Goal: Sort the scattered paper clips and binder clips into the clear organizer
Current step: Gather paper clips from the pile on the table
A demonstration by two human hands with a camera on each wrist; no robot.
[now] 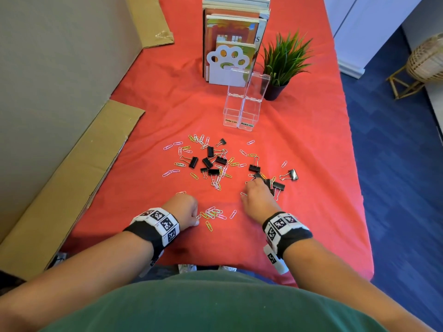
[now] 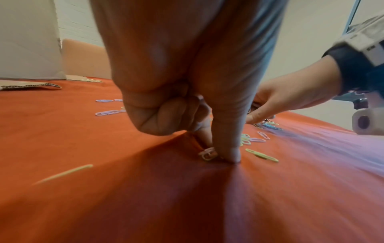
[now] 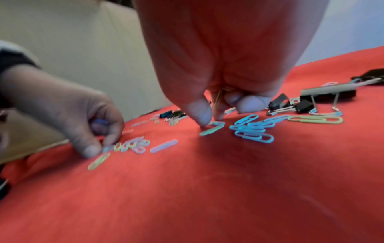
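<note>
Coloured paper clips [image 1: 213,214] and black binder clips [image 1: 211,161] lie scattered on the red cloth [image 1: 311,212]. The clear two-compartment organizer [image 1: 241,113] stands beyond them, its lids raised. My left hand [image 1: 197,218] pinches a pink paper clip [image 2: 207,153] against the cloth between thumb and forefinger, the other fingers curled. My right hand [image 1: 247,188] is down beside a heap of binder clips [image 3: 328,92]. Its thumb and forefinger nip a pale green paper clip [image 3: 212,129], and a thin gold-coloured piece [image 3: 218,98] shows inside its curled fingers. Blue paper clips [image 3: 251,131] lie just right of it.
A row of books behind a white paw-shaped bookend [image 1: 230,61] and a potted plant [image 1: 285,58] stand behind the organizer. Cardboard sheets [image 1: 72,176] line the left side. The table's right edge [image 1: 354,164] drops to blue carpet.
</note>
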